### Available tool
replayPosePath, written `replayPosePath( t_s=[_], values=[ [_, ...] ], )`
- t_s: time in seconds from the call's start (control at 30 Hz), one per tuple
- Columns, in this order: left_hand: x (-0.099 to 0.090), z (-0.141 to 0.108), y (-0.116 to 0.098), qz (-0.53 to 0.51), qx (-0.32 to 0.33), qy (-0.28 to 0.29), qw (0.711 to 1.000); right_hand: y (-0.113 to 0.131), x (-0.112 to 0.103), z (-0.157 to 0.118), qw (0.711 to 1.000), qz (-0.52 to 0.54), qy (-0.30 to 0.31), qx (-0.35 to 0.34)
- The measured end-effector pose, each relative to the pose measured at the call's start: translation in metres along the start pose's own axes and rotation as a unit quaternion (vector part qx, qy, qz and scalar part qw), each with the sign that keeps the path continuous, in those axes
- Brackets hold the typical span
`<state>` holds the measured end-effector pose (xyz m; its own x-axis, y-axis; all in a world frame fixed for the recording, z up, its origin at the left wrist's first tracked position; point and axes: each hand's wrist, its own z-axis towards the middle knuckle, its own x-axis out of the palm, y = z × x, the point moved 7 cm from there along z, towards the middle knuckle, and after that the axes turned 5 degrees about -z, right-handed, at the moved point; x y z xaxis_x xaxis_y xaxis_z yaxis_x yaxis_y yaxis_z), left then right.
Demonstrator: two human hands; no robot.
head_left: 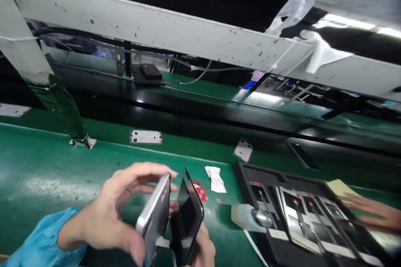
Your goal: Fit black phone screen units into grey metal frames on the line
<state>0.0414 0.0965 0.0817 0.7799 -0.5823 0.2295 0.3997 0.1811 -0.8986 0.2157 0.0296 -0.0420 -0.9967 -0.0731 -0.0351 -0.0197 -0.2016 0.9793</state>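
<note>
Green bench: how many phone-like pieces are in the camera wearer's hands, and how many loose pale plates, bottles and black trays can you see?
Phone-like pieces: 2 (silver piece in left hand, black piece in right hand)
Loose pale plates outside the tray: 3
Bottle: 1
Black tray: 1
Total: 7

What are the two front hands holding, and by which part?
Left hand: a flat silver-edged rectangular panel, by its edges. Right hand: a glossy black rectangular screen, around its lower part.
</note>
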Motion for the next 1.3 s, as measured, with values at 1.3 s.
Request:
replayPosePath(
  t_s=[1.3],
  values=[
    [-0.003, 0.012, 0.062, -0.119, -0.135, -0.054, 0.982, -0.016, 0.019, 0.022, 0.963, 0.257, 0.028, 0.075]
  ],
)
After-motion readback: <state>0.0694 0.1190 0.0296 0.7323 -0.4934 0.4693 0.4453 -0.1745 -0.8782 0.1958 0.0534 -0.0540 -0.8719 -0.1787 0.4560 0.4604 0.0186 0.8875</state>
